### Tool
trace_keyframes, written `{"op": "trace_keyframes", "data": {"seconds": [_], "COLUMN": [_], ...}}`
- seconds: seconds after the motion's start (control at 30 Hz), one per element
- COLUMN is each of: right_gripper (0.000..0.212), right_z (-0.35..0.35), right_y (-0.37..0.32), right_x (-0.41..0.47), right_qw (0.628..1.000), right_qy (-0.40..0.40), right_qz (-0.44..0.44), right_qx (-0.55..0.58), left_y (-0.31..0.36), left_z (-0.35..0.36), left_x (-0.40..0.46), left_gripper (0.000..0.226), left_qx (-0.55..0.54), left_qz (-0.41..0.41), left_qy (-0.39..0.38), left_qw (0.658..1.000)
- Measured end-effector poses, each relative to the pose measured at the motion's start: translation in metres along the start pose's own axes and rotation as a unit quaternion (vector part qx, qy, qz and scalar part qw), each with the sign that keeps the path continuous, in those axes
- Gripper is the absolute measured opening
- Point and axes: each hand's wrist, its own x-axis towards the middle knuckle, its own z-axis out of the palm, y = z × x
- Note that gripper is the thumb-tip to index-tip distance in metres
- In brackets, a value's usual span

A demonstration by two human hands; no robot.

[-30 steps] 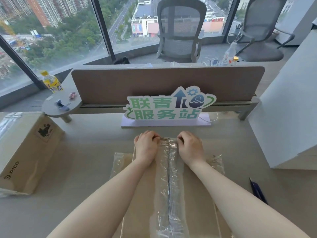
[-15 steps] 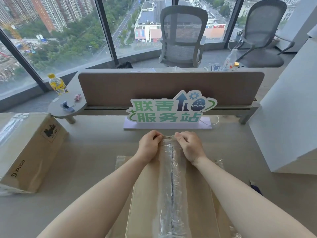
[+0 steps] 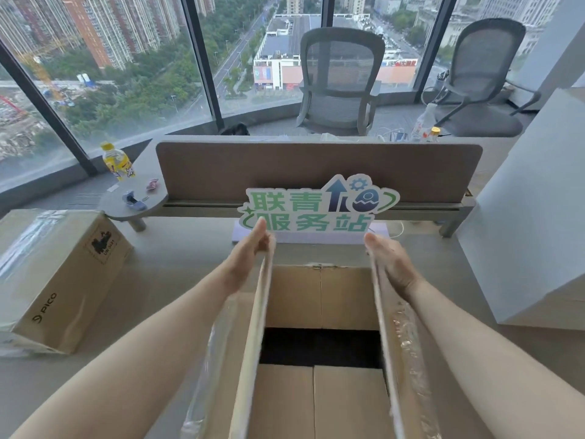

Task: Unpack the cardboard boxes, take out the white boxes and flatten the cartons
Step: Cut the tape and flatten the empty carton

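From my head camera, the brown cardboard carton (image 3: 319, 312) stands on the grey desk (image 3: 177, 258) directly under my hands, its long axis running away from me toward the green-lettered sign (image 3: 316, 210). My left hand (image 3: 250, 248) pinches the far end of the left top flap (image 3: 253, 327); my right hand (image 3: 389, 258) lies flat, fingers straight, against the right top flap (image 3: 384, 337). Both flaps stand upright, tape film clinging. The board looks stiff and light, so I judge flap edges the best hold.
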Motion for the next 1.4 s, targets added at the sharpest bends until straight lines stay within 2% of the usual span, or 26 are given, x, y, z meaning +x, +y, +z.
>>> {"op": "trace_keyframes", "data": {"seconds": [0.07, 0.13, 0.2, 0.23, 0.27, 0.33, 0.37, 0.4, 0.43, 0.5, 0.57, 0.63, 0.7, 0.8, 0.87, 0.93, 1.0, 1.07, 1.13, 1.23, 1.27, 1.33, 1.4], "right_gripper": [0.073, 0.041, 0.010, 0.008, 0.020, 0.042, 0.048, 0.051, 0.053, 0.054, 0.049, 0.042, 0.048, 0.079, 0.098, 0.107, 0.102, 0.090, 0.073, 0.033, 0.022, 0.016, 0.016], "right_z": [-0.024, -0.051, -0.076, -0.086, -0.095, -0.103, -0.100, -0.093, -0.082, -0.055, -0.029, -0.012, -0.007, -0.001, 0.011, 0.023, 0.031, 0.031, 0.025, 0.014, 0.011, 0.008, 0.010], "right_y": [-0.011, -0.016, -0.013, -0.012, -0.008, 0.004, 0.012, 0.021, 0.031, 0.046, 0.055, 0.058, 0.057, 0.050, 0.047, 0.047, 0.046, 0.043, 0.040, 0.032, 0.027, 0.013, -0.001], "right_x": [-0.004, -0.006, -0.008, -0.011, -0.015, -0.028, -0.037, -0.047, -0.056, -0.075, -0.088, -0.095, -0.094, -0.090, -0.086, -0.083, -0.082, -0.085, -0.091, -0.087, -0.079, -0.056, -0.033], "right_qw": [1.000, 0.997, 0.986, 0.968, 0.940, 0.863, 0.828, 0.808, 0.811, 0.853, 0.896, 0.930, 0.939, 0.908, 0.853, 0.794, 0.760, 0.769, 0.809, 0.877, 0.893, 0.923, 0.941], "right_qy": [-0.007, 0.000, 0.040, 0.061, 0.069, 0.038, 0.017, -0.003, -0.021, -0.063, -0.081, -0.040, 0.010, -0.023, -0.079, -0.114, -0.117, -0.088, -0.031, 0.107, 0.147, 0.204, 0.235], "right_qz": [0.013, 0.045, 0.046, 0.043, 0.045, 0.065, 0.079, 0.093, 0.113, 0.154, 0.196, 0.211, 0.174, 0.082, 0.067, 0.074, 0.076, 0.048, -0.015, -0.114, -0.118, -0.087, -0.052], "right_qx": [-0.027, -0.058, -0.153, -0.238, -0.332, -0.499, -0.554, -0.581, -0.574, -0.495, -0.390, -0.299, -0.298, -0.411, -0.511, -0.593, -0.635, -0.631, -0.587, -0.454, -0.408, -0.313, -0.236], "left_y": [0.006, 0.007, 0.004, -0.001, -0.009, -0.026, -0.034, -0.043, -0.050, -0.066, -0.078, -0.084, -0.079, -0.065, -0.062, -0.063, -0.062, -0.059, -0.052, -0.031, -0.022, -0.008, -0.005], "left_z": [-0.026, -0.053, -0.078, -0.087, -0.096, -0.104, -0.100, -0.092, -0.080, -0.053, -0.030, -0.016, -0.007, 0.007, 0.018, 0.029, 0.034, 0.033, 0.025, 0.017, 0.016, 0.018, 0.020], "left_x": [-0.008, -0.016, -0.020, -0.021, -0.022, -0.028, -0.035, -0.041, -0.048, -0.059, -0.068, -0.071, -0.073, -0.074, -0.072, -0.068, -0.068, -0.071, -0.080, -0.088, -0.084, -0.070, -0.049], "left_gripper": [0.053, 0.039, 0.046, 0.050, 0.054, 0.065, 0.067, 0.065, 0.062, 0.068, 0.089, 0.105, 0.108, 0.110, 0.113, 0.112, 0.104, 0.095, 0.081, 0.055, 0.047, 0.043, 0.050], "left_qx": [0.047, 0.056, 0.064, 0.131, 0.252, 0.515, 0.569, 0.573, 0.547, 0.473, 0.415, 0.421, 0.481, 0.597, 0.652, 0.685, 0.694, 0.675, 0.625, 0.503, 0.441, 0.291, 0.168], "left_qz": [-0.001, -0.030, -0.058, -0.060, -0.051, -0.012, 0.001, 0.002, -0.002, -0.025, -0.068, -0.087, -0.059, -0.006, -0.019, -0.030, -0.025, -0.006, 0.033, 0.123, 0.119, 0.074, 0.070], "left_qy": [-0.015, -0.037, -0.027, -0.001, 0.031, 0.050, 0.036, 0.014, -0.008, -0.041, -0.042, -0.031, -0.013, -0.018, -0.040, -0.049, -0.047, -0.045, -0.018, 0.109, 0.140, 0.167, 0.189], "left_qw": [0.999, 0.997, 0.996, 0.990, 0.966, 0.856, 0.821, 0.819, 0.837, 0.880, 0.906, 0.902, 0.875, 0.802, 0.757, 0.727, 0.718, 0.736, 0.780, 0.849, 0.879, 0.939, 0.965]}}
